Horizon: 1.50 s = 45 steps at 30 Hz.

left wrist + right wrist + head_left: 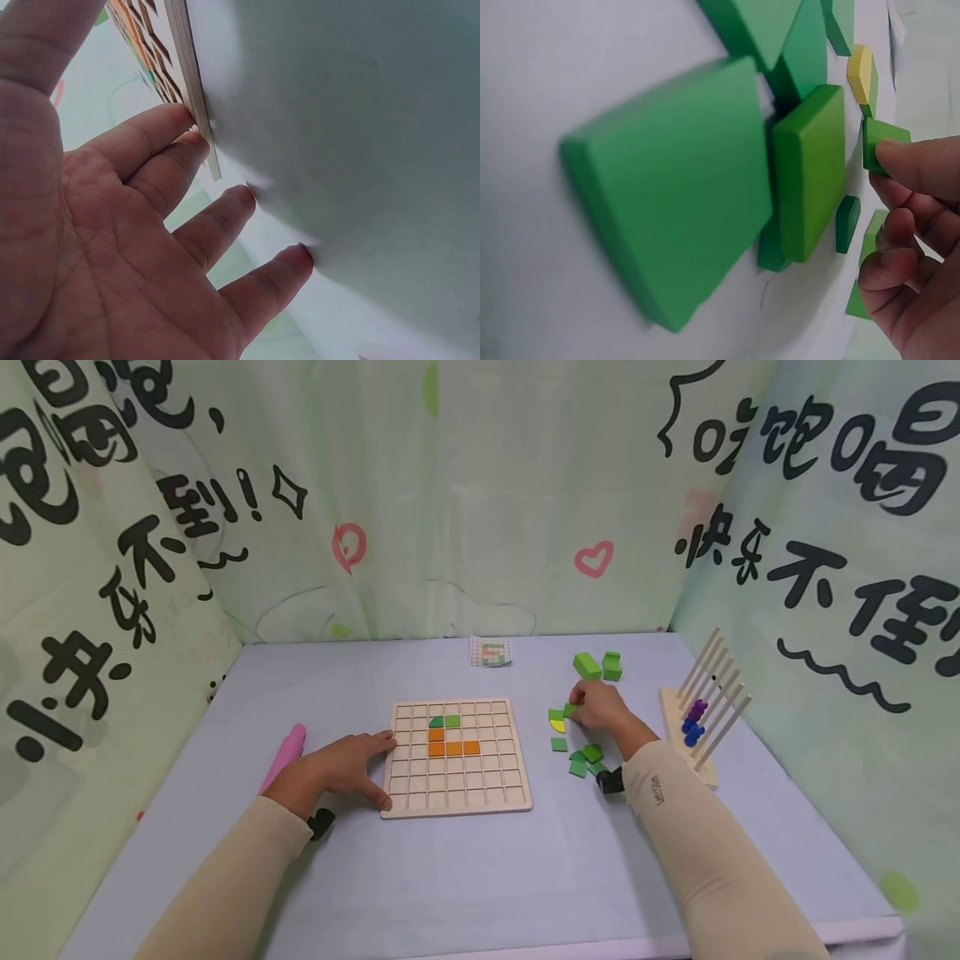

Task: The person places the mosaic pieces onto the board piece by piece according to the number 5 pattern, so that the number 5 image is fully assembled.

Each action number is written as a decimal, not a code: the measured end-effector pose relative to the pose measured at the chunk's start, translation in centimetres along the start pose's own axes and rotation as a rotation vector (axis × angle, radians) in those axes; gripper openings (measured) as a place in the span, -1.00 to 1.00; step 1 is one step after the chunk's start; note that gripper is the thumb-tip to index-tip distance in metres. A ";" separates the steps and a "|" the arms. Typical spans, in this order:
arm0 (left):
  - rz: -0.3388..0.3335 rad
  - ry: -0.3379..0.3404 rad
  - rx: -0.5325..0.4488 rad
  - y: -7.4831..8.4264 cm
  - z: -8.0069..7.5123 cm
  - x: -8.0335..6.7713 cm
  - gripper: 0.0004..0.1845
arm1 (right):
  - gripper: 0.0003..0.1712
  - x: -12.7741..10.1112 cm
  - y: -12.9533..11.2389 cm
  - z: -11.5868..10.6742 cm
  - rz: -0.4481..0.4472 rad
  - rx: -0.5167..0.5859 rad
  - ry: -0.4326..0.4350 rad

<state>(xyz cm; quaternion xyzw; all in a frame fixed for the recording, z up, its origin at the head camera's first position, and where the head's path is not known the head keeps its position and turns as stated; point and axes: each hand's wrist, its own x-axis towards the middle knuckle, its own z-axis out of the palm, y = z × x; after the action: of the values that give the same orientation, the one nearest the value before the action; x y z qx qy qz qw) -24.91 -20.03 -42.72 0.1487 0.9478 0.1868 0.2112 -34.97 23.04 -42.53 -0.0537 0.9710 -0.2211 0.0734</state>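
Fingers of right hand (600, 708) pinching green tile (881, 142); left hand (341, 768) flat against grid board (510, 793)

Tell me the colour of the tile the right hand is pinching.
Green tile; clearest in the right wrist view.

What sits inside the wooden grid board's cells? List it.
The wooden grid board holds four orange tiles, a light green square and a dark green quarter-round. Other cells look empty; none are covered.
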 end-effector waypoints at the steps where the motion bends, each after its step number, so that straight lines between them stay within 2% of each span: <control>1: 0.001 0.001 0.001 0.0 0.0 0.0 0.18 | -0.83 0.1 -0.1 0.0 0.000 0.006 0.007; 8: 0.001 0.001 0.001 -0.2 -0.1 -0.2 0.18 | -0.84 0.4 -1.3 0.8 -0.028 0.067 0.033; 15: -0.002 -0.002 -0.004 -0.3 0.0 -0.1 0.18 | -0.80 1.0 -3.6 2.0 -0.043 0.125 -0.008; 22: -0.004 0.007 -0.011 -0.4 -0.1 -0.2 0.18 | -0.79 1.6 -6.6 3.5 -0.106 0.196 -0.035; 28: -0.019 0.003 -0.019 -0.6 0.0 -0.3 0.18 | -0.81 1.7 -9.3 4.9 -0.132 0.250 -0.096; 36: -0.027 0.008 -0.019 -0.5 -0.1 -0.4 0.18 | -0.84 1.9 -11.8 6.2 -0.215 0.241 -0.141; 45: -0.029 0.006 -0.025 -0.1 0.0 -0.1 0.18 | -0.86 2.3 -12.6 6.6 -0.219 0.198 -0.161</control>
<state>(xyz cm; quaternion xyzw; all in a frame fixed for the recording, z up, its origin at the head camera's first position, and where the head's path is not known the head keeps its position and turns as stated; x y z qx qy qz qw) -24.83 -20.15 -42.69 0.1317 0.9481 0.1958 0.2131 -35.26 8.60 -43.21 -0.1692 0.9238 -0.3172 0.1316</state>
